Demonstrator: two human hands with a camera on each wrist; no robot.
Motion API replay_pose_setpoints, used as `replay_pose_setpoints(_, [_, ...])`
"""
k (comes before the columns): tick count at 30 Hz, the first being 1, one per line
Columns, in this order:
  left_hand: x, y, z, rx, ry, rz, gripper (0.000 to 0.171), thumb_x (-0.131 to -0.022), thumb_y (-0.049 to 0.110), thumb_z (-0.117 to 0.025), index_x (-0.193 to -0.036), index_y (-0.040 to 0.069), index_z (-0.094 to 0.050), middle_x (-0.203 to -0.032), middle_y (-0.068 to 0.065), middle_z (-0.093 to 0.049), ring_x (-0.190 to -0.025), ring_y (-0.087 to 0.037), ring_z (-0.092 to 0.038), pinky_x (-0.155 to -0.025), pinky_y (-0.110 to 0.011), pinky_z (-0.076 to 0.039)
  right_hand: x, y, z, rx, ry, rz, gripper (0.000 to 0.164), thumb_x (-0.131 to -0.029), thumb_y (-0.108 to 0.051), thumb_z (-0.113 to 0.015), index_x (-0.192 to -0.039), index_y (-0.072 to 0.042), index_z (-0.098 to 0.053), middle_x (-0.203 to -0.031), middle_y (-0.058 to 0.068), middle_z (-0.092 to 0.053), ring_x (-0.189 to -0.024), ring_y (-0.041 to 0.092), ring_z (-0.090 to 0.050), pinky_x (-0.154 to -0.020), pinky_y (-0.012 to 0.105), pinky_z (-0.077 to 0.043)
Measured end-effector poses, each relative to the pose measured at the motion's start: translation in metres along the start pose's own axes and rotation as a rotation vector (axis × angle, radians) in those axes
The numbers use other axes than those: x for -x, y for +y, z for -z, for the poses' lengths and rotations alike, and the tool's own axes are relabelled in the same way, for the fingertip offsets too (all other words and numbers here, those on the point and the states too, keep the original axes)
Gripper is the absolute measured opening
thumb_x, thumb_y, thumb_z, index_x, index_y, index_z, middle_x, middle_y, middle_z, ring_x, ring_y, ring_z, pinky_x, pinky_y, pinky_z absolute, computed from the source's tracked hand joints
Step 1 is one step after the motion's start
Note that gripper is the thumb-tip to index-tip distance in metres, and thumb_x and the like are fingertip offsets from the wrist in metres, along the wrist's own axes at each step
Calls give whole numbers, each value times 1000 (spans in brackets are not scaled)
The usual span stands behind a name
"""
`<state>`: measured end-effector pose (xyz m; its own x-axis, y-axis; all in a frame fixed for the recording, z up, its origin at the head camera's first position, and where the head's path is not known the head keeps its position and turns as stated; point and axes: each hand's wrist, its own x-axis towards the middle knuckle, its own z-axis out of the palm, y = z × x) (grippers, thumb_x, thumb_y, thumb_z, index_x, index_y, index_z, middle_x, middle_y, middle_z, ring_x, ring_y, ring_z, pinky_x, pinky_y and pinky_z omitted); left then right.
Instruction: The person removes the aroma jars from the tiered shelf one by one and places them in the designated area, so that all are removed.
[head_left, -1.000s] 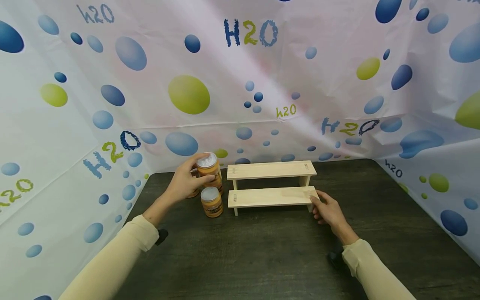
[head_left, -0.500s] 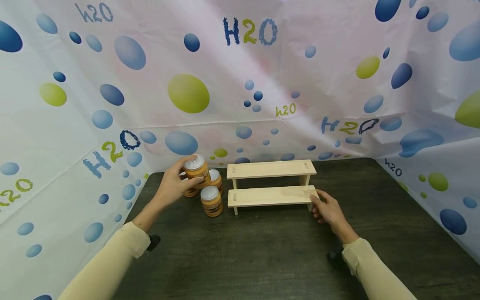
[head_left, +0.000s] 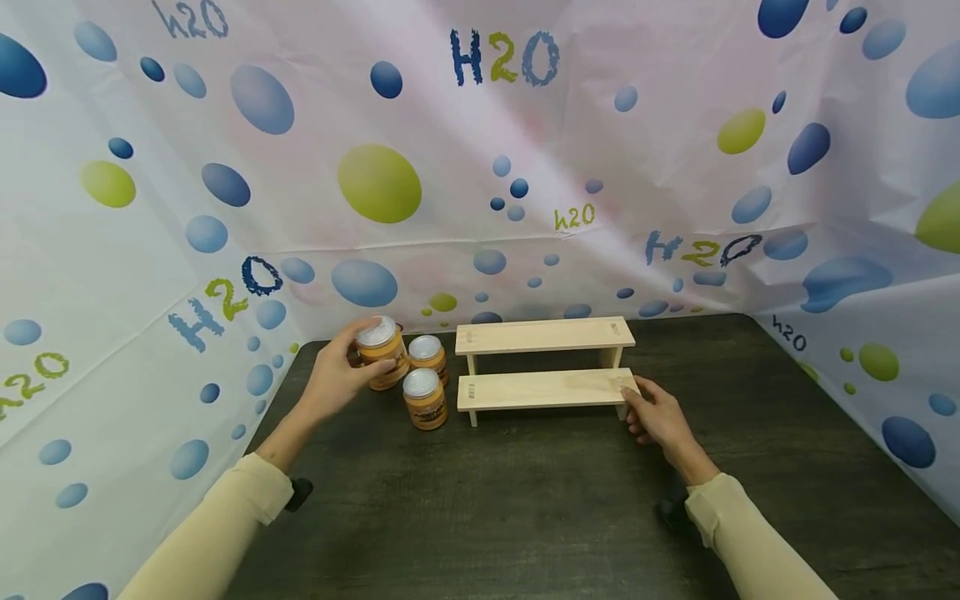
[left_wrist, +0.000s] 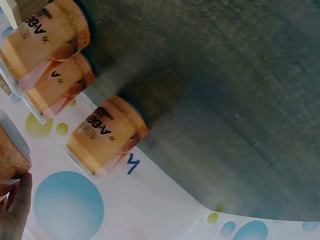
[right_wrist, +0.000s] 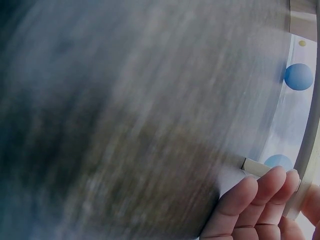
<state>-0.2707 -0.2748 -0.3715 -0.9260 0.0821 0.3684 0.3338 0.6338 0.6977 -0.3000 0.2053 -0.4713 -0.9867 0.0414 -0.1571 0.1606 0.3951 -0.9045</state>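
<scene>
My left hand [head_left: 336,375] grips an orange-brown jar [head_left: 378,337] with a silvery lid, thumb on the near side and fingers over the far side. In the left wrist view, this held jar [left_wrist: 11,155] shows at the left edge, apart from three similar jars standing on the table. Two of those are a back jar [head_left: 427,354] and a front jar [head_left: 425,402]; the held one mostly hides the other in the head view. My right hand [head_left: 660,419] pinches the right end of the lower step of a two-step wooden shelf [head_left: 547,390], thumb on top, fingers below.
The shelf's upper step [head_left: 543,336] stands behind the lower one, just right of the jars. Beneath everything lies a dark wood-grain table [head_left: 510,500]. A white sheet [head_left: 480,167] printed with blue and green bubbles borders its back and sides.
My left hand has carried the jar leftward and slightly down, from in front of the back jar to over the left one. My right hand keeps its hold on the shelf.
</scene>
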Motion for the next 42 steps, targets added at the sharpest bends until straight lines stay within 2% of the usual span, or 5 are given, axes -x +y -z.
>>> replay_pose_setpoints(9, [8,-13,0,-2,2,37,72,-89,27,-79,-151,17,-44,-142,-19,-51,-122,-39,-59,-96,-55,-54,0,-1,0,5,-2,-5,60,-105,-37,-50,-155,-6,-35,-68,-5,-57,-61,11,-58,-55,31,-54])
replay_pose_setpoints(20, [14,-28,-2,-11,12,46,71,-88,24,-79,-150,12,-44,-142,-22,-51,-121,-40,-59,-96,-56,-54,1,-1,0,-1,-8,-2,61,-106,-38,-50,-155,-5,-34,-68,-5,-57,-60,10,-58,-55,31,-54])
replay_pose_setpoints(25, [17,-33,-3,-29,5,61,72,-89,24,-79,-150,12,-43,-142,-22,-51,-123,-40,-58,-96,-55,-54,1,-1,0,3,-9,2,61,-106,-38,-49,-155,-6,-34,-68,-5,-57,-61,10,-58,-55,31,-54])
replay_pose_setpoints(36, [27,-48,-10,-48,-22,35,73,-88,21,-79,-150,9,-42,-140,-25,-51,-124,-42,-58,-94,-55,-55,3,-1,0,8,-17,5,61,-106,-39,-48,-156,-6,-33,-70,-4,-57,-61,11,-59,-57,30,-54])
replay_pose_setpoints(42, [30,-52,-11,-55,-35,66,73,-88,20,-79,-150,11,-41,-141,-24,-51,-125,-43,-57,-94,-56,-55,3,-2,0,12,-9,5,61,-106,-38,-48,-156,-7,-33,-70,-4,-57,-62,12,-58,-57,31,-54])
